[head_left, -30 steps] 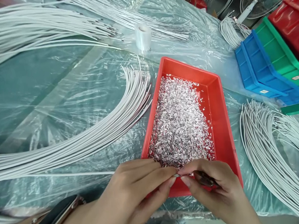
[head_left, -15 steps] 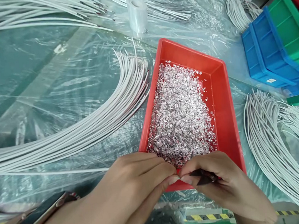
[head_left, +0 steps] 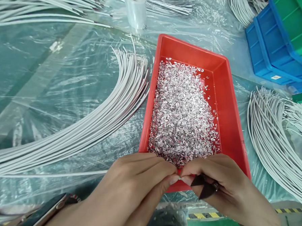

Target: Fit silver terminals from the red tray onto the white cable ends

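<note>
Over the near rim of a red plastic tray (head_left: 233, 129), the fingertips of both hands meet. My left hand (head_left: 137, 184) is closed in a pinch; a single white cable (head_left: 68, 173) runs from the left and disappears behind it. My right hand (head_left: 220, 183) pinches at the same point with thumb and forefinger, the tiny piece between the tips being too small to make out. Tucked in its curled fingers is a pair of dark-bladed snips (head_left: 205, 187), blades apart, handles hidden. Silvery foil scraps (head_left: 183, 111) heap in the tray.
A bundle of white cables (head_left: 110, 105) lies left of the tray, another cable bundle (head_left: 273, 137) to the right. Behind stand a roll of clear film (head_left: 136, 12) and stacked blue bins (head_left: 269, 49). Plastic sheeting (head_left: 63, 80) covers the table.
In my right hand the snips' dark blades have spread apart and show more. Both hands stay pinched together in nearly the same place. The view has shifted slightly.
</note>
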The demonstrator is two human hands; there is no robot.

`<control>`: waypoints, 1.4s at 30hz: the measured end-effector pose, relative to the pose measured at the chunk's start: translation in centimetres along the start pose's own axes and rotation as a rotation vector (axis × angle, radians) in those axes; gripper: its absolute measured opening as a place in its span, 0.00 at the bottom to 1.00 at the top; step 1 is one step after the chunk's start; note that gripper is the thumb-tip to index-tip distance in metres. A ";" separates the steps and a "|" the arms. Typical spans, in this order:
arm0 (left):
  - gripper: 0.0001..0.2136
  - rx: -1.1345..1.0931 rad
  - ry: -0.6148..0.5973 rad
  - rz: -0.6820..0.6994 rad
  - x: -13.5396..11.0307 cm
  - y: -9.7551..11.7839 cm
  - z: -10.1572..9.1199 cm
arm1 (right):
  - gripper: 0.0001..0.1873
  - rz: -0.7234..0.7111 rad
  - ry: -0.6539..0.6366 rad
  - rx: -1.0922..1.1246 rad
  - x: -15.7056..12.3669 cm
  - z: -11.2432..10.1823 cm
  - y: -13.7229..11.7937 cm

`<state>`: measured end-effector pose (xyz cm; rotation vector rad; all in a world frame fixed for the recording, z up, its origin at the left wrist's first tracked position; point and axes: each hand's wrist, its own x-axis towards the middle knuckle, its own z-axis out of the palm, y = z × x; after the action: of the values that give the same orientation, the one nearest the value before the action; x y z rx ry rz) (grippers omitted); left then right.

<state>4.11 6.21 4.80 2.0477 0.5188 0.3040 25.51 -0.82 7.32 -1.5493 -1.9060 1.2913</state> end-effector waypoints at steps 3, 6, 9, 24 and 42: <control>0.10 -0.002 -0.015 -0.016 0.0 0.0 -0.2 | 0.12 -0.011 0.032 -0.050 -0.6 0.2 -0.2; 0.11 -0.019 -0.006 -0.029 -0.2 -0.1 -0.2 | 0.11 -0.009 0.052 -0.102 -0.8 0.4 -0.3; 0.10 -0.055 -0.017 -0.041 -0.3 0.0 -0.1 | 0.09 -0.026 0.108 -0.119 -0.7 0.8 -0.2; 0.10 -0.101 -0.018 -0.003 0.2 0.0 -0.4 | 0.11 0.002 0.070 0.183 0.7 0.9 0.1; 0.10 -0.098 -0.036 -0.086 0.1 0.3 -0.7 | 0.06 0.162 0.005 0.562 1.4 1.3 0.2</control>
<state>3.99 6.62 5.45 1.9269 0.5574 0.2364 24.17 -0.08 6.15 -1.4136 -1.2681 1.7019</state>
